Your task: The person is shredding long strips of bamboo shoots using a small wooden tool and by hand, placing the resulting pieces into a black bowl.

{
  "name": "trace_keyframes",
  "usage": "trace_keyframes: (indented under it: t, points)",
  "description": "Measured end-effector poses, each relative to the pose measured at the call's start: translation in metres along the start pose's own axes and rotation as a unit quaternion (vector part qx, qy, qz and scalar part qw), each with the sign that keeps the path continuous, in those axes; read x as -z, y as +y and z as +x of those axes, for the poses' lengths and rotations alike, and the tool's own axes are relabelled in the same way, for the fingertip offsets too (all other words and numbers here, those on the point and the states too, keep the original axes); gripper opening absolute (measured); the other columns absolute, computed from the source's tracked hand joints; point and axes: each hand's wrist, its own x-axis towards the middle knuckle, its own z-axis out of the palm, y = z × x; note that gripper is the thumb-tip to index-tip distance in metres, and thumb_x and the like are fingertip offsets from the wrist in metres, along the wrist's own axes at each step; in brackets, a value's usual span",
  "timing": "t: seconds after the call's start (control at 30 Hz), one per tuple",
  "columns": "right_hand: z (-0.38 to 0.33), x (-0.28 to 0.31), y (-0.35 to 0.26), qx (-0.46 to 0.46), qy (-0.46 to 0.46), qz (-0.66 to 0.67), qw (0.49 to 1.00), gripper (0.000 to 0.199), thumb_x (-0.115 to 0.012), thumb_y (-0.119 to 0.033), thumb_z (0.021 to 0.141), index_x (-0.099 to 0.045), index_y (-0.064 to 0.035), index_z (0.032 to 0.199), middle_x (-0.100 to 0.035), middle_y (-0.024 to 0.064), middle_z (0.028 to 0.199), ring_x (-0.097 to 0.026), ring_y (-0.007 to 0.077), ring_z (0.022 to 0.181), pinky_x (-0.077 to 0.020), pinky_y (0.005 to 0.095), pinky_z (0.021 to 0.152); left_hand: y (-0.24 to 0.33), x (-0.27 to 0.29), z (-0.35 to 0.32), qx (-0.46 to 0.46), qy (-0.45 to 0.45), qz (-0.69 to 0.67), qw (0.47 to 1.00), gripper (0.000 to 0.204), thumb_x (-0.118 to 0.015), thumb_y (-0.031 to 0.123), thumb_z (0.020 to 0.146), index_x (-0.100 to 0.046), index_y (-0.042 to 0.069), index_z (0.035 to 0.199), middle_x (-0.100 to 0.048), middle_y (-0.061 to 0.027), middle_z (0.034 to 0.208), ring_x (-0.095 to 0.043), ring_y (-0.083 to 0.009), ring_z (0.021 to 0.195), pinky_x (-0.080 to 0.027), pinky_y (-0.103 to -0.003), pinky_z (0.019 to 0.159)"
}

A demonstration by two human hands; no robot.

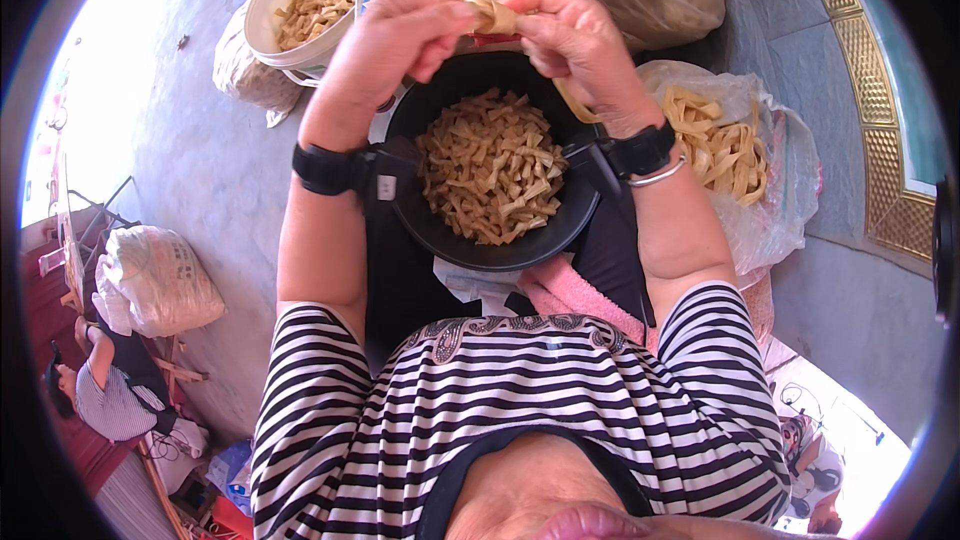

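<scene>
A: We're at the top centre of the frame, where a tan strip is bunched into a fold above the black bowl!

B: And what a grip! We see the left hand pinching its left end between thumb and fingers, and the right hand pinching the opposite side.

A: Which way does it point, then?

B: We have the fold's long axis running left to right, dipping slightly rightward. Below the right hand, a loose tail slants toward the lower right.

A: Can we follow the strip all the way?

B: We can't! The right hand covers the join between fold and tail, and the fingertips hide both sides of the fold, so we cannot tell how it is wound.

A: Below, we've got short tan pieces heaped in the bowl; long strips fill a clear bag at right.

B: Upper left, we spot a white bucket, its top cut off by the frame.
</scene>
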Motion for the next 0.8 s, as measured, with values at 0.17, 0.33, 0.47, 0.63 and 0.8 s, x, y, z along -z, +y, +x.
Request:
trace_keyframes:
  t: [0.17, 0.33, 0.47, 0.63, 0.8]
  points:
    - [-0.006, 0.012, -0.008, 0.028, 0.027, -0.153, 0.987, 0.014, -0.059, -0.015, 0.086, -0.064, -0.0035, 0.080, -0.053, -0.0055, 0.061, -0.038, -0.0005, 0.050, -0.0293, 0.0154, 0.045, -0.002, 0.006, -0.004, 0.009, -0.037, -0.199, 0.979, 0.027, -0.056, 0.014, 0.086, -0.050, 0.006, 0.060, -0.040, 0.0014, 0.049, -0.034, -0.0044, 0.040, -0.026, -0.020, 0.036]
    - [-0.006, 0.004, -0.011, 0.087, 0.008, -0.265, 0.960, 0.013, -0.060, -0.012, 0.085, -0.065, 0.0004, 0.085, -0.057, -0.0038, 0.065, -0.050, 0.0033, 0.062, -0.0393, 0.0178, 0.056, -0.004, 0.005, -0.001, 0.018, -0.022, -0.160, 0.987, 0.026, -0.055, 0.013, 0.086, -0.051, 0.005, 0.061, -0.038, 0.0022, 0.049, -0.034, -0.0052, 0.040, -0.027, -0.020, 0.036]
    - [-0.013, 0.013, -0.026, 0.079, -0.004, -0.155, 0.985, 0.013, -0.060, -0.011, 0.085, -0.064, 0.0003, 0.080, -0.057, -0.0043, 0.068, -0.049, 0.0029, 0.064, -0.0383, 0.0177, 0.057, -0.005, 0.005, -0.004, -0.011, -0.096, -0.152, 0.984, 0.024, -0.055, 0.017, 0.087, -0.056, 0.003, 0.068, -0.042, 0.0009, 0.051, -0.036, -0.0059, 0.041, -0.029, -0.020, 0.037]
    - [-0.009, 0.027, -0.010, 0.077, 0.001, -0.274, 0.959, 0.015, -0.060, -0.013, 0.085, -0.063, -0.0001, 0.076, -0.053, -0.0049, 0.063, -0.044, 0.0022, 0.060, -0.0357, 0.0191, 0.054, -0.008, 0.009, 0.001, -0.062, 0.034, 0.257, 0.964, 0.029, -0.058, 0.027, 0.086, -0.062, -0.002, 0.087, -0.054, -0.0032, 0.063, -0.053, -0.0117, 0.058, -0.044, -0.026, 0.053]
    - [-0.004, 0.016, 0.001, 0.069, -0.017, -0.280, 0.957, 0.017, -0.061, -0.013, 0.084, -0.062, -0.0001, 0.072, -0.051, -0.0046, 0.060, -0.041, 0.0028, 0.057, -0.0342, 0.0211, 0.052, -0.003, -0.023, -0.001, -0.129, -0.052, 0.404, 0.904, 0.022, -0.054, 0.020, 0.088, -0.058, 0.002, 0.099, -0.057, -0.0011, 0.074, -0.052, -0.0110, 0.064, -0.043, -0.024, 0.060]
